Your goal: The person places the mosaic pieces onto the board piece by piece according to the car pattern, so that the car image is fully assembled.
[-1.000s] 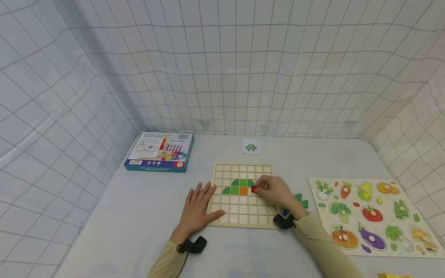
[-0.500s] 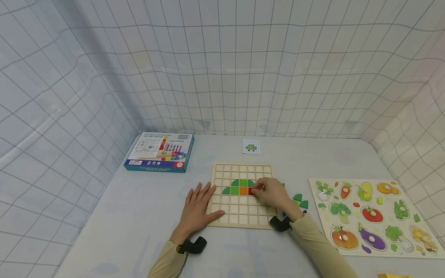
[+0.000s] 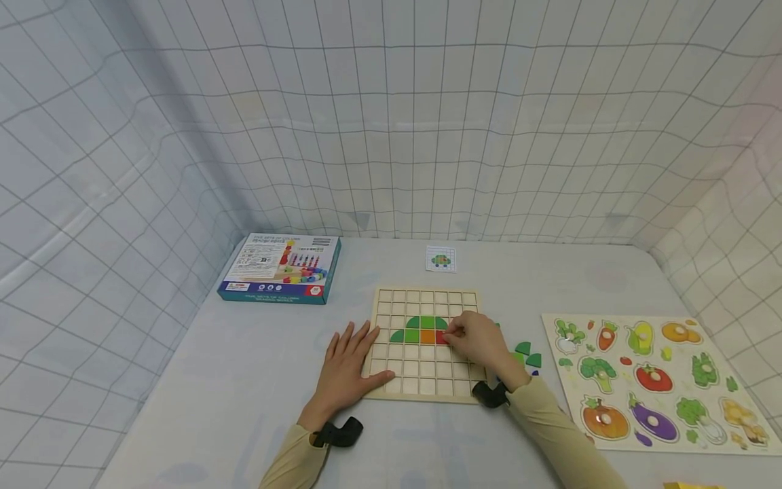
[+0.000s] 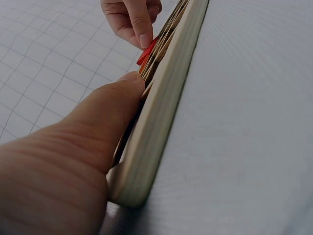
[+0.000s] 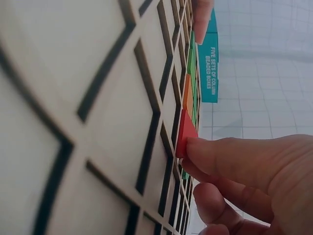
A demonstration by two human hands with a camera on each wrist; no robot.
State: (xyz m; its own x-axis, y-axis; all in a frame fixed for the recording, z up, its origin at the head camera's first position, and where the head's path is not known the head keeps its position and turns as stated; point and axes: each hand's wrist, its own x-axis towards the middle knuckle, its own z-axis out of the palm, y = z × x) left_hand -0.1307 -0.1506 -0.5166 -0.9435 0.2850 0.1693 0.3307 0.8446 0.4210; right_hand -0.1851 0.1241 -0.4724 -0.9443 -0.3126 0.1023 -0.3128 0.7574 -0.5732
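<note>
Right hand [image 3: 479, 341] pinches a red tile [image 5: 186, 131] at the wooden grid board [image 3: 425, 377]; left hand [image 3: 349, 363] lies flat on the board's left edge.

Red tile sits tilted in a cell just right of the orange tile [image 3: 427, 335], below the green pieces [image 3: 426, 322]; whether it is fully seated cannot be told. Head view hides most of the tile under the fingers. Left fingers are straight, holding nothing. Loose green pieces [image 3: 529, 354] lie right of the board, partly hidden by the right wrist. Pattern card [image 3: 441, 259], blue box [image 3: 281, 267] and vegetable puzzle [image 3: 654, 380] lie well apart; puzzle edge is cut off.
</note>
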